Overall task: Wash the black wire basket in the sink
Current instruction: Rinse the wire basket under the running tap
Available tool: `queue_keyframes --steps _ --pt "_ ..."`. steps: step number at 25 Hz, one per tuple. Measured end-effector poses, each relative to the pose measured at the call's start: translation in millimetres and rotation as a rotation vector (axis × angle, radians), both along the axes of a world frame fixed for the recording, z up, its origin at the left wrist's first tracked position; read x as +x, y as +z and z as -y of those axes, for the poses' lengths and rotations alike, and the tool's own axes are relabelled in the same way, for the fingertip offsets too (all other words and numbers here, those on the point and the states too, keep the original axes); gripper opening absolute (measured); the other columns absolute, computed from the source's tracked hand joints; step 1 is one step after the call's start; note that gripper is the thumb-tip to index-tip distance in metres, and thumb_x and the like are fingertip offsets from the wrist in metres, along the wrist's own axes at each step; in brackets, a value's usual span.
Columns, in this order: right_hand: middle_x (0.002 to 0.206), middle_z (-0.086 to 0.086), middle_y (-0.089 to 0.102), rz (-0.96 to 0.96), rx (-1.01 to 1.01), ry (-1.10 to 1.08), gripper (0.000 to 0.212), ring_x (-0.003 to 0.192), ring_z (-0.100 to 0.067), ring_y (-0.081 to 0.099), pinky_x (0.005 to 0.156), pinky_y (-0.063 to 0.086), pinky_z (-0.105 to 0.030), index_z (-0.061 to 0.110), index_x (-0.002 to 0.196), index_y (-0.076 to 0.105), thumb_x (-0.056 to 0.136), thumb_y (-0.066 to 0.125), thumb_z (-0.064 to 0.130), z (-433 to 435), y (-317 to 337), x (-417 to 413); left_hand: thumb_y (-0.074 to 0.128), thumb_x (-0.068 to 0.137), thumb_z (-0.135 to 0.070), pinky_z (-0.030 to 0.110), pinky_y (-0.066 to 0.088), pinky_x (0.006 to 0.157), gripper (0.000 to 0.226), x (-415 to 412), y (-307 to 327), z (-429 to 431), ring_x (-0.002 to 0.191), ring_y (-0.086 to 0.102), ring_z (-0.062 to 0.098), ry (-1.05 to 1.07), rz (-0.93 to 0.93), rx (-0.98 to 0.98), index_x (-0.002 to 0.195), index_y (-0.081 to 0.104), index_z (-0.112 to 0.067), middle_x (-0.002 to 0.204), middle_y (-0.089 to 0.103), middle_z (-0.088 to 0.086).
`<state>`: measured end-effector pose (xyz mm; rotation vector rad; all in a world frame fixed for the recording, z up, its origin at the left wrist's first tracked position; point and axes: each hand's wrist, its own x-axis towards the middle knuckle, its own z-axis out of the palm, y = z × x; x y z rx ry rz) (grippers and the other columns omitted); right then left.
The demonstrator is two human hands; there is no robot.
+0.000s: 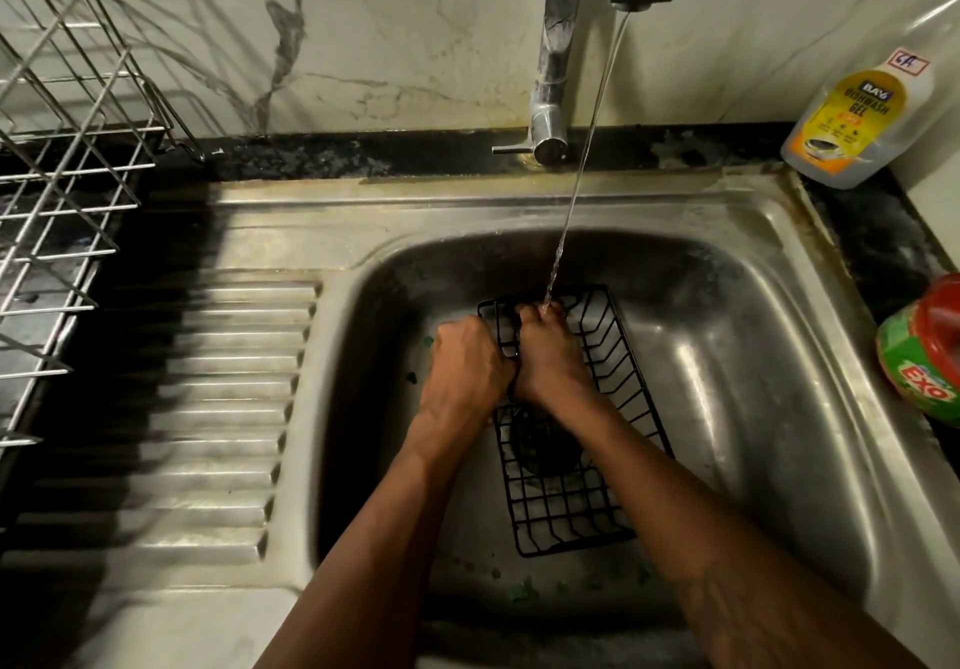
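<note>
1. The black wire basket point(574, 507) lies in the sink point(727, 221), over the drain point(540, 445).
2. Your left hand point(470, 367) and right hand point(545, 356) curl their fingers around its far wires, under the tap water point(582, 175).
3. I judge the rinsing is underway; the near end is not yet done.

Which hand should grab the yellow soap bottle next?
Probably the right hand: the dishwash gel bottle stands on its side of the sink, while the left hand can steady the black wire basket.

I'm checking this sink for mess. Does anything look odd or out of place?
Yes: small green scraps lie scattered on the sink floor, left of and in front of the black wire basket. What they are is too small to tell.
</note>
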<state>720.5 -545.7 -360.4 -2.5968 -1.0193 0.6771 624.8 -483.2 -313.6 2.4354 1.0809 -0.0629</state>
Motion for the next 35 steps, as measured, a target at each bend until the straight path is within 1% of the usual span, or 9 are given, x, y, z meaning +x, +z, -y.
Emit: queue_keyframes --steps 3,6,13,15,19,22,25,29,35 --pt "0.145 -0.007 0.051 -0.805 0.44 -0.423 0.059 0.13 -0.025 0.052 0.109 0.046 -0.042 0.018 0.143 0.052 0.087 0.057 0.0 -10.8 9.8 7.9 0.061 0.093 -0.009 0.014 0.041 0.043 0.033 -4.0 9.1 2.3 0.051 0.055 0.01 0.011 0.078 -0.022 0.063 0.049 -0.017 0.063 0.06 0.0" --pt "0.113 -0.011 0.066 -1.423 0.895 -0.836 0.039 0.102 -0.023 0.065 0.101 0.051 -0.037 0.002 0.116 0.062 0.085 0.051 -0.018 -7.5 18.9 8.2 0.061 0.091 -0.006 0.037 0.06 0.066 0.016 -2.4 16.0 5.5 0.069 0.07 0.026 -0.021 0.057 -0.025 0.075 0.064 -0.007 0.079 0.072 0.014" --pt "0.124 -0.024 0.063 -1.734 1.321 -1.316 0.037 0.104 -0.036 0.068 0.077 0.061 -0.037 -0.011 0.124 0.055 0.089 0.055 0.004 18.5 34.1 35.1 0.069 0.089 -0.009 0.021 0.052 0.048 0.016 -3.0 -0.5 2.0 0.058 0.064 0.012 0.09 0.08 -0.084 0.073 0.066 -0.01 0.069 0.066 0.002" --pt "0.111 -0.019 0.068 -1.641 1.256 -1.325 0.028 0.099 -0.031 0.069 0.085 0.059 -0.039 -0.007 0.115 0.06 0.091 0.053 0.006 19.6 34.9 31.2 0.068 0.09 -0.01 0.023 0.054 0.051 0.013 -2.2 -0.1 4.2 0.061 0.066 0.013 0.094 0.081 -0.107 0.077 0.066 -0.01 0.073 0.067 0.003" --pt "0.078 -0.001 0.068 -0.912 0.788 -0.881 0.014 0.072 -0.013 0.065 0.07 0.055 -0.027 0.013 0.087 0.069 0.092 0.058 0.007 6.1 15.2 2.2 0.062 0.095 -0.015 0.029 0.059 0.067 0.016 -2.4 3.4 4.7 0.067 0.067 0.018 -0.022 0.045 -0.026 0.082 0.066 -0.007 0.077 0.067 0.005" --pt "0.074 0.002 0.074 -0.711 0.601 -0.416 0.019 0.069 -0.006 0.068 0.066 0.054 -0.023 0.013 0.081 0.077 0.087 0.063 0.001 -1.4 9.3 3.9 0.06 0.099 -0.017 0.011 0.043 0.044 0.016 -3.8 5.2 6.8 0.054 0.053 0.005 -0.008 0.097 -0.067 0.084 0.062 -0.012 0.068 0.054 -0.007" --pt "0.085 0.0 0.075 -0.546 0.385 -0.43 0.01 0.078 -0.009 0.069 0.067 0.054 -0.023 0.016 0.091 0.078 0.09 0.069 0.011 6.9 1.6 21.3 0.063 0.096 -0.012 0.011 0.041 0.04 0.027 -3.0 0.3 8.0 0.053 0.053 0.007 0.031 0.084 -0.058 0.071 0.053 -0.018 0.069 0.056 -0.003" --pt "0.079 0.002 0.069 0.032 0.164 -0.259 0.006 0.069 -0.008 0.063 0.057 0.047 -0.021 0.02 0.085 0.073 0.087 0.07 0.015 26.4 4.5 28.2 0.066 0.092 -0.012 0.019 0.049 0.044 0.024 0.2 -2.4 7.0 0.055 0.06 0.009 0.092 0.067 -0.108 0.07 0.058 -0.014 0.071 0.063 0.002" --pt "0.085 0.009 0.069 -0.018 0.19 0.078 0.014 0.076 -0.009 0.063 0.065 0.048 -0.022 0.026 0.094 0.074 0.092 0.068 0.014 8.2 17.1 14.7 0.063 0.095 -0.015 0.013 0.038 0.043 0.037 0.6 7.8 12.0 0.049 0.049 0.006 0.064 0.091 -0.108 0.063 0.045 -0.02 0.066 0.057 -0.001"
